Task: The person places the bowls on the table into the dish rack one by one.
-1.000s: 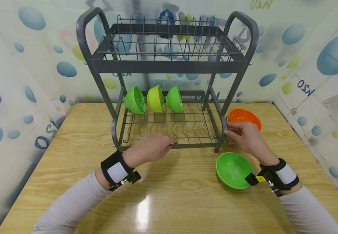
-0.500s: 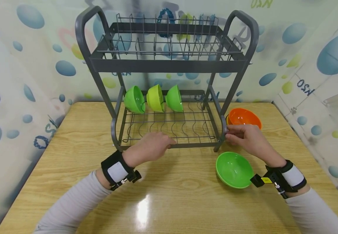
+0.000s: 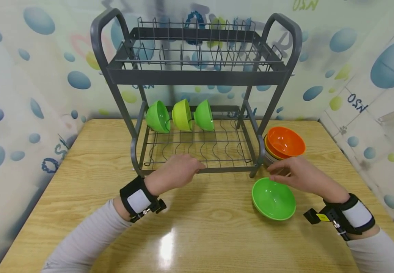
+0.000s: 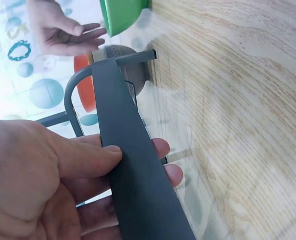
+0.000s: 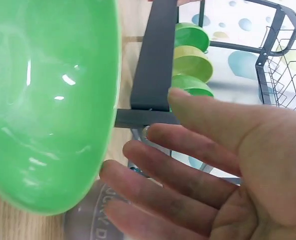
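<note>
My left hand (image 3: 178, 170) grips the front bar (image 4: 130, 165) of a dark grey two-tier dish rack (image 3: 197, 78), thumb on one face and fingers behind it. My right hand (image 3: 297, 174) holds nothing; its fingers are spread and relaxed beside the rack's front right foot, over the far rim of a green bowl (image 3: 273, 199). That bowl stands upright on the table in front of the rack's right end. On the lower tier, a green bowl (image 3: 157, 116), a yellow-green bowl (image 3: 182, 115) and another green bowl (image 3: 203, 115) stand on edge in a row at the back left.
Right of the rack, an orange bowl (image 3: 286, 142) sits tilted on a yellow bowl (image 3: 268, 147), with a grey bowl (image 5: 90, 217) low beside them. The rack's upper tier (image 3: 197, 57) has upright wire dividers. Patterned walls (image 3: 364, 72) border the wooden table (image 3: 197, 235) at back and sides.
My right hand has let go of the rack's right side and moved right and toward me, over the green bowl's far rim. The left hand keeps its hold on the front bar.
</note>
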`<action>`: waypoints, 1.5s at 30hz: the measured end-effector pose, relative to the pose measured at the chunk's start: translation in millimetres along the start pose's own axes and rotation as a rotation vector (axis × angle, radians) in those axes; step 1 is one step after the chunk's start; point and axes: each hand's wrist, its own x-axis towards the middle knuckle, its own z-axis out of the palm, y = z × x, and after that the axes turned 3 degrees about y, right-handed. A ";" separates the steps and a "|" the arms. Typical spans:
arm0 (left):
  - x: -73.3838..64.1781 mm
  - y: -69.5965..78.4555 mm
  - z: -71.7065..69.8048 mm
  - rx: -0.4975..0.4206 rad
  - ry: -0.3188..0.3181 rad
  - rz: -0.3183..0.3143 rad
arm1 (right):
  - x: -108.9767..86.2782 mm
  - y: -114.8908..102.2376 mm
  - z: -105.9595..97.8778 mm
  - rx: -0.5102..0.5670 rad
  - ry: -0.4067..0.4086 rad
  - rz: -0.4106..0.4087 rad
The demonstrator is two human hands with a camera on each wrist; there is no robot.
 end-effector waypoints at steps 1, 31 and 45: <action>0.1 0.4 -0.2 0.001 0.001 0.002 | -0.7 1.0 0.4 0.003 -0.017 0.001; 1.5 3.3 0.1 0.006 -0.013 -0.031 | 1.8 24.7 26.5 -0.087 -0.151 0.026; 0.4 3.9 0.1 0.013 -0.008 -0.036 | 1.7 20.7 29.1 -0.067 -0.200 0.093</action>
